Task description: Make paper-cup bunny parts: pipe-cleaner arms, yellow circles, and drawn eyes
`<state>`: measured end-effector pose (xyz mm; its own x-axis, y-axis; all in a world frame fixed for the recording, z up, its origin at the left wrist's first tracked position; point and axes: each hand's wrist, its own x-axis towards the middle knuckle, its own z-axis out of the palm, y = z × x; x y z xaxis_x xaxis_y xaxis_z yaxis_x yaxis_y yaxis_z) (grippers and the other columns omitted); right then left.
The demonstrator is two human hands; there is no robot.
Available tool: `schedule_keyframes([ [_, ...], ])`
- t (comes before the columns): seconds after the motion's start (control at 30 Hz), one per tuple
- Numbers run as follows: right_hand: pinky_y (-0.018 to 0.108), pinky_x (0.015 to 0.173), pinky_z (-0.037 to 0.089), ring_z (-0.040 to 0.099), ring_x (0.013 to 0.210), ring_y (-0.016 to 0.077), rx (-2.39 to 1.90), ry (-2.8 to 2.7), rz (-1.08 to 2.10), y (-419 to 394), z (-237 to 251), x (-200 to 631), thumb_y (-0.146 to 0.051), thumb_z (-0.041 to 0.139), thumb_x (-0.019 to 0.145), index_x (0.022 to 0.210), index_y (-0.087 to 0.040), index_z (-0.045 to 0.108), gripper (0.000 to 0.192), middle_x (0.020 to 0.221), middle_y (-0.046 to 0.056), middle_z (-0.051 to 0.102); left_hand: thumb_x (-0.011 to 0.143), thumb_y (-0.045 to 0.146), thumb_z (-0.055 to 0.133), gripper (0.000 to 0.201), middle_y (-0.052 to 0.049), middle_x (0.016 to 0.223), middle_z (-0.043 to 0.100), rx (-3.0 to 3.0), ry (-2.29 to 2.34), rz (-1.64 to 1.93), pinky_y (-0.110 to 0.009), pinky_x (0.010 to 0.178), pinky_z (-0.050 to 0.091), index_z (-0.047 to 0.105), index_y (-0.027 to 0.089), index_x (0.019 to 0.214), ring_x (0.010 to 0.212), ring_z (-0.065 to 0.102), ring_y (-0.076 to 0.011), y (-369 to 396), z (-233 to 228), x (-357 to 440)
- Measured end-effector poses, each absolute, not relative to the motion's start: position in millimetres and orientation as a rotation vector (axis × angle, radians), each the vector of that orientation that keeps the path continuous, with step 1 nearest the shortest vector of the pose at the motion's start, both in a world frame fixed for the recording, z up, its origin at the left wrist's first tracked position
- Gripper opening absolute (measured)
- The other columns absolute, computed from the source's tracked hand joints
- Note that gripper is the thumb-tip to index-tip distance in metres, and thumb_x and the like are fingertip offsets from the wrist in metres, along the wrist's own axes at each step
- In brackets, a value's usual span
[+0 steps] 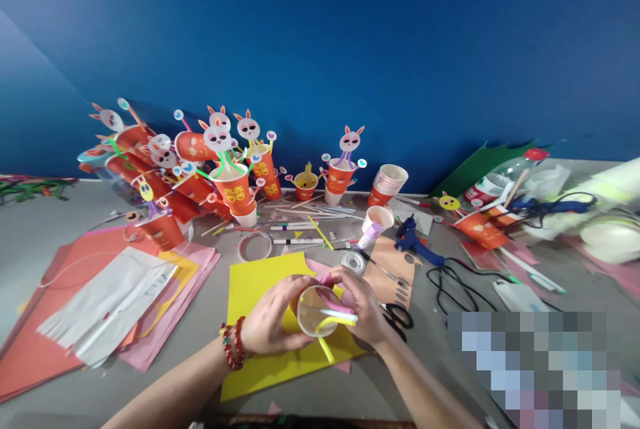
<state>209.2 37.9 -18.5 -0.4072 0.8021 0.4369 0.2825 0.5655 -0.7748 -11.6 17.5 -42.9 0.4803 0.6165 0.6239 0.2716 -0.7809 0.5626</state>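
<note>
A paper cup [309, 312] is tipped so that its open mouth faces me, above a yellow paper sheet [265, 362]. My left hand [273, 316], with a beaded bracelet [235, 342] at the wrist, is closed around the cup's left side. My right hand [361, 302] grips the right side, its fingers bent over the rim. Between its fingers shows something pink [345, 297], too blurred to name. White and yellow straws [345, 316] stick out over the rim, and another yellow straw [326, 350] pokes out below the cup.
Red cups with paper rabbit faces [235, 192] crowd the back left. Coloured paper sheets [45, 322] lie on the left. Scissors [397, 317], a tape roll [353, 261], a blue glue gun [415, 242] with its cord and a stack of cups [389, 184] stand to the right.
</note>
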Motion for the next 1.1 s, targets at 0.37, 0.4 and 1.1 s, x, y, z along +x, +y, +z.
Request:
schedule_keyframes([
  [0.37,0.032,0.073,0.052,0.065,0.084,0.0221,-0.864,-1.948,0.750,38.0,-14.6,207.2,-0.023,0.060,0.092,0.094,-0.022,0.059,0.003,0.090,0.007,0.067,0.078,0.051,0.075,0.094,-0.022,0.129,0.060,2.282,0.765,1.188,-0.049,0.096,0.053,0.024,0.019,0.150,0.119,0.061,-0.0344,17.2,-46.6,-13.4],
  [0.4,0.032,0.072,0.052,0.065,0.082,0.0218,-0.865,-1.945,0.757,38.1,-15.1,207.2,-0.022,0.060,0.092,0.094,-0.022,0.059,0.002,0.089,0.007,0.067,0.077,0.051,0.076,0.096,-0.022,0.129,0.060,2.276,0.756,1.191,-0.049,0.096,0.053,0.024,0.019,0.150,0.119,0.061,-0.0345,17.3,-47.0,-13.2],
  [1.1,0.031,0.069,0.052,0.066,0.079,0.0212,-0.866,-1.921,0.732,35.2,-18.9,205.7,-0.022,0.059,0.092,0.094,-0.022,0.061,0.002,0.088,0.007,0.068,0.084,0.052,0.068,0.087,-0.022,0.129,0.059,2.327,0.788,1.210,-0.047,0.096,0.053,0.025,0.017,0.151,0.119,0.060,-0.0330,13.6,-44.4,-7.9],
])
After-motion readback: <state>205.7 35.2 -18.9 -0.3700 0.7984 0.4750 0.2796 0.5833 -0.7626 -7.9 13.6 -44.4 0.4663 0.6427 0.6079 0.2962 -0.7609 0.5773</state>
